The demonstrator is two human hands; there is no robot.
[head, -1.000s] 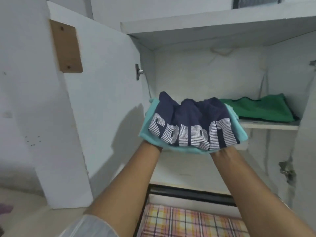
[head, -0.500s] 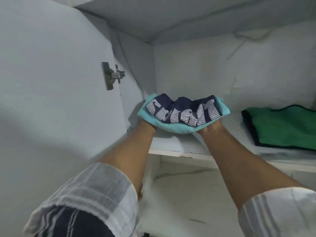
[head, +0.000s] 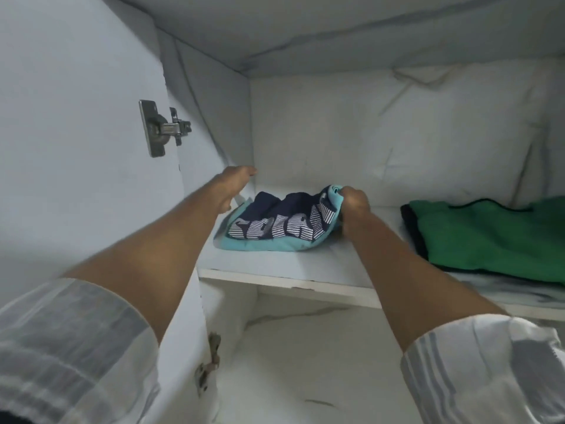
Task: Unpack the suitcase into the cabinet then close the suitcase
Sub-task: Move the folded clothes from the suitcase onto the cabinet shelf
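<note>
I am looking into the white cabinet [head: 397, 123], which fills nearly the whole view, with its back wall ahead and its ceiling slanting overhead. Its open door [head: 76, 148] takes up the left side, and a metal hinge [head: 162, 128] sits on the door's inner face near the cabinet's side wall. A shelf [head: 275, 264] runs across the middle, with a lower compartment showing beneath it.

On the right part of that shelf lies a folded green cloth [head: 489, 237] on top of something dark, well apart from what I am handling.

The folded clothes [head: 275, 228] rest on the left part of the shelf, near the back corner: a navy piece with striped white lettering lying on a light teal one. The bundle looks rumpled and its right end is lifted a little.

My right hand [head: 353, 206] is clenched around the right end of the clothes, fingers curled over the teal edge. My left hand [head: 234, 186] holds nothing; its fingers reach out, relaxed, toward the back left corner, just beside the left edge of the clothes. Whether it touches the fabric I cannot tell. Both forearms are bare, with striped white sleeves [head: 76, 347] pushed up near the elbows.
</note>
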